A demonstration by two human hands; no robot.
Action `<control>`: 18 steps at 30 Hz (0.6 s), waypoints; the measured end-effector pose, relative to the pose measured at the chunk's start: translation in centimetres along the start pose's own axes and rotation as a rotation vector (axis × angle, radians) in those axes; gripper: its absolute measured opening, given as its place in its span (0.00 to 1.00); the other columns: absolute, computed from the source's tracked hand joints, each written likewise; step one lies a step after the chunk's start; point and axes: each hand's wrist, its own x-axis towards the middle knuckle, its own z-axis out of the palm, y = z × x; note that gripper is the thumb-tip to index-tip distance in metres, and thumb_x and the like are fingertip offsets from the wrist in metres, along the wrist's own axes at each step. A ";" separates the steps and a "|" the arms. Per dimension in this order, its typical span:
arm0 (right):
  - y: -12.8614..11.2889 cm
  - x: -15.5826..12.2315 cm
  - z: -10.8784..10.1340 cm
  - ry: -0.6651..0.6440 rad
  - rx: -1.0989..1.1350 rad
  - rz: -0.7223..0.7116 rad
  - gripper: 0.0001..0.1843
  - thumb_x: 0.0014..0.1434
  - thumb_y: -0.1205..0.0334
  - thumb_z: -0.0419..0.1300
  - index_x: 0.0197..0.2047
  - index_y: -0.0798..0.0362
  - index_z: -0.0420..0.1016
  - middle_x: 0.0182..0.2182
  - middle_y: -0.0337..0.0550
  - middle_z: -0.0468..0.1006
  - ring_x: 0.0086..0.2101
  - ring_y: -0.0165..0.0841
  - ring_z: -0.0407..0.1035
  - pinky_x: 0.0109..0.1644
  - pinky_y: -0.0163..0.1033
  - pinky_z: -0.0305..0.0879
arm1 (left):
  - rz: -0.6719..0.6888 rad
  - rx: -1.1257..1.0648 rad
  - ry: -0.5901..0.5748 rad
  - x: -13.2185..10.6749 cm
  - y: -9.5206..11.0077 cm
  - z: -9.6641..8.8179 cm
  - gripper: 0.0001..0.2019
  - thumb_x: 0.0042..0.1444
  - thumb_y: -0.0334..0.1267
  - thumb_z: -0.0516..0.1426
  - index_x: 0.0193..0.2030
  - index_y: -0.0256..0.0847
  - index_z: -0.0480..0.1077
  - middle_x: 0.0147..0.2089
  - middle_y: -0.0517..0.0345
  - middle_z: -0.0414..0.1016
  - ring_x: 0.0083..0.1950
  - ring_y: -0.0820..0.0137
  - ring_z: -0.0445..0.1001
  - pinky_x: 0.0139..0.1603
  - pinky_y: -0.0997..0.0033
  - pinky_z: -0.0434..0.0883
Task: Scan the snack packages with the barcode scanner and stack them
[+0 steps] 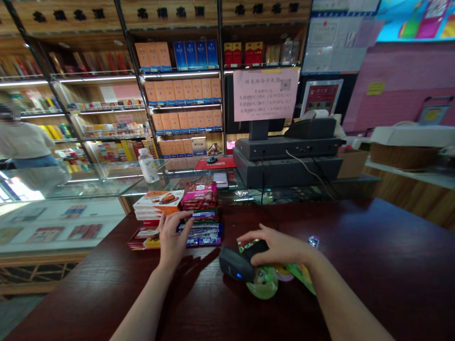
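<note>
Head view: the right hand (275, 248) is clenched over a black plastic handheld barcode scanner (235, 263), grasping it from above at the lower centre of the frame. A small blue light shows on the scanner's side. Beneath and beside it lie a round translucent green plastic container (262, 282) and a green printed snack packet (301, 277).

The left hand (173, 241) is open and released, palm down with fingers spread, just beside a pile of purple-wrapped chocolate bars (199, 234). Contact cannot be confirmed. A stack of orange-and-white cartons (158, 204) and a stack of pink packets (199, 196) stand just behind it, left of centre. All of these rest on a dark red polished wood surface (377, 246).

Handling assessment: the scanner is likely light and rigid, and is best held around its body. The cartons and bars appear light and stiff but loosely piled, so each should be taken by its edges, from the top of the pile. The smooth green container may prove slippery.

A glass display counter (88, 182) and a black cash register terminal (284, 151) stand beyond the surface. Wooden shelves of orange cartons (183, 94) fill the upper middle. A person in a white shirt (24, 141) stands at the left edge.
</note>
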 end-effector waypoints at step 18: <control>-0.4 4.8 3.7 0.672 -0.084 -0.177 0.07 0.62 0.62 0.63 0.44 0.46 0.78 0.40 0.39 0.84 0.44 0.38 0.76 0.57 0.48 0.64 | -0.070 -0.204 -0.156 -0.6 4.0 0.9 0.10 0.60 0.49 0.59 0.38 0.48 0.76 0.40 0.60 0.83 0.47 0.63 0.79 0.70 0.47 0.60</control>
